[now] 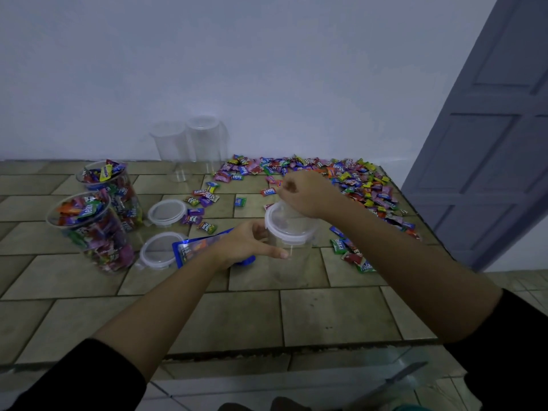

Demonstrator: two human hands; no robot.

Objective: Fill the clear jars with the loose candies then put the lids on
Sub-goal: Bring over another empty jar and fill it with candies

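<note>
Clear jar point(296, 256) upright at tabletop point(267, 315) centre, lid point(292, 226) on. Left hand point(246, 243) grips jar wall; right hand point(308, 194), fingers curled, grips lid's far rim. Loose candies point(364, 185) heaped far right.

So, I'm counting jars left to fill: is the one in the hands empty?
Empty, as far as shows: the tiles show through the clear wall of the jar, with nothing inside. The left hand holds it.

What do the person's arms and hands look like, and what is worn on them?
The left hand and right hand wear no gloves. The black left sleeve and right sleeve end near the elbows; below them nothing is worn, no watch either.
</note>
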